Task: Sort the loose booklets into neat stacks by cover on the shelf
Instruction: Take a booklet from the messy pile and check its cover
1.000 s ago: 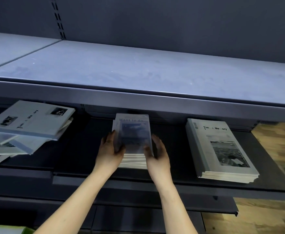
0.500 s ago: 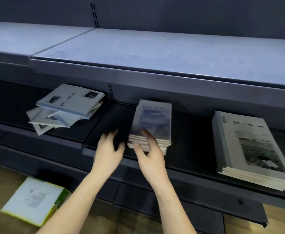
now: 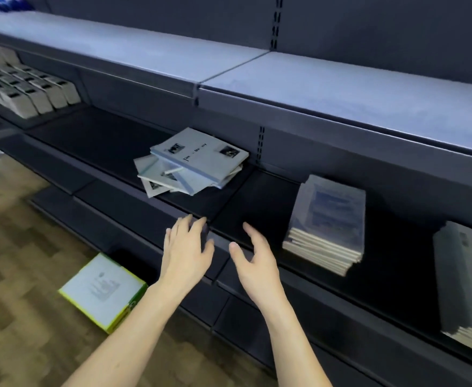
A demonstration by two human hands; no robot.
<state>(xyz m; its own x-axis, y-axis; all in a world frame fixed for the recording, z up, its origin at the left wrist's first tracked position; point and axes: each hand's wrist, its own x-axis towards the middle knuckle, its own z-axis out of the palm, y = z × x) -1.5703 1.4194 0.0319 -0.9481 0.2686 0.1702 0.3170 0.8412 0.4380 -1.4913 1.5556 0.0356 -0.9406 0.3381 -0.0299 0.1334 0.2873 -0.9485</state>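
Note:
A messy pile of loose grey booklets (image 3: 192, 163) lies askew on the dark middle shelf (image 3: 111, 152), its top cover showing small photos and a title. To its right stands a neat stack of blue-cover booklets (image 3: 329, 219). At the far right edge sits a neat stack of larger grey booklets (image 3: 466, 283), partly cut off. My left hand (image 3: 187, 247) hovers open over the shelf's front lip, below the messy pile. My right hand (image 3: 254, 255) is open beside it, left of the blue stack. Neither hand touches a booklet.
A pale upper shelf (image 3: 341, 88) overhangs the middle one. Rows of upright grey booklets (image 3: 25, 88) fill the far left of the shelving. A white box with a yellow-green edge (image 3: 103, 289) lies on the wooden floor (image 3: 19, 247) below the shelves.
Both hands have let go of the blue-cover stack and moved left toward the messy pile. The view has swung left, so the neat stacks now sit further right.

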